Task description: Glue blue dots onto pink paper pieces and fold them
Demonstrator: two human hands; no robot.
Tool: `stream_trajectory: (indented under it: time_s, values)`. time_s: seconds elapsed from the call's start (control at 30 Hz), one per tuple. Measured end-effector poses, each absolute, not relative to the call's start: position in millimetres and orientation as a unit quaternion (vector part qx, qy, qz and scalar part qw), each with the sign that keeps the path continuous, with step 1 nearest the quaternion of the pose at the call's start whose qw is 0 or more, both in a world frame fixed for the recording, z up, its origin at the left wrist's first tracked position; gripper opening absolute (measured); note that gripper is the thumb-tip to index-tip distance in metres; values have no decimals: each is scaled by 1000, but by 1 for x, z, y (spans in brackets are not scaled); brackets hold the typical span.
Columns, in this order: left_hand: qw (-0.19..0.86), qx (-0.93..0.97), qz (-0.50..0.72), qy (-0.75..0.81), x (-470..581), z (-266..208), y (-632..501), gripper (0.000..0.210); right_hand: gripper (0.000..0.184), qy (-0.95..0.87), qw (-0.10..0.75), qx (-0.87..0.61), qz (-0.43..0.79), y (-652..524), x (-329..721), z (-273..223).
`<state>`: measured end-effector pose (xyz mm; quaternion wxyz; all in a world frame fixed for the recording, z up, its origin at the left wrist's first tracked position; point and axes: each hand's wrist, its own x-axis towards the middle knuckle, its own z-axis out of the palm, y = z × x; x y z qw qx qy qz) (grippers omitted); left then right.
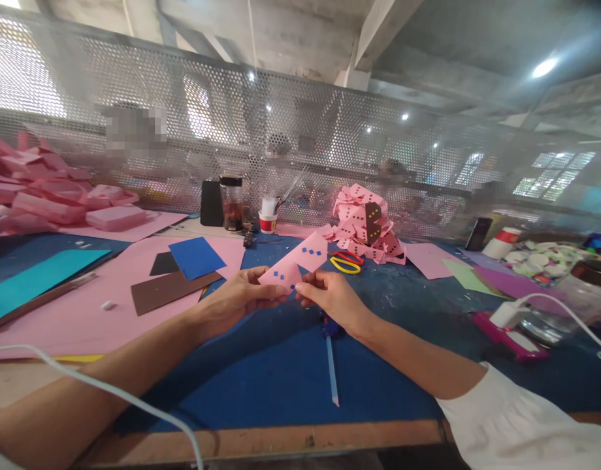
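Observation:
A strip of pink paper [293,260] with small blue diamonds on it is held up over the blue tabletop, bent or folded at its near end. My left hand [242,294] pinches its left side, thumb on top. With thumb and fingertips, my right hand [330,297] grips the lower right corner. Below the right hand lies a light blue pencil [332,372], and a small dark blue piece [330,324] sits at its upper end, partly hidden. Scissors with red and yellow handles [346,262] rest just beyond the hands.
Pink folded paper pieces [46,183] are heaped at left. A dotted pink paper pile [364,225] stands at the back by a perforated metal screen [300,117]. Coloured sheets [197,258] lie at left. At right are a pink holder [509,336] and a clear jar [582,294]. A white cable [109,385] crosses the left forearm.

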<state>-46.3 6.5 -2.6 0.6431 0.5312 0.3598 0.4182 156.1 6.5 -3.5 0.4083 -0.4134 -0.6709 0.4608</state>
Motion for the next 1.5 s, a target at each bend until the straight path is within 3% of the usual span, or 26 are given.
stream_trajectory:
  time_s: [0.1, 0.27, 0.53, 1.5]
  values:
    - [646, 522, 419, 368, -47, -4, 8, 23, 29, -701, 401, -430, 404, 2, 157, -2]
    - [639, 522, 424, 374, -47, -3, 7, 19, 18, -774, 429, -430, 179, -11, 157, 2]
    - [641, 539, 417, 352, -46, -2, 4, 14, 20, -852, 358, -383, -12, -21, 159, 3]
    - [645, 538, 411, 353, -43, -6, 3, 18, 19, -856, 318, -355, -200, -18, 160, -7]
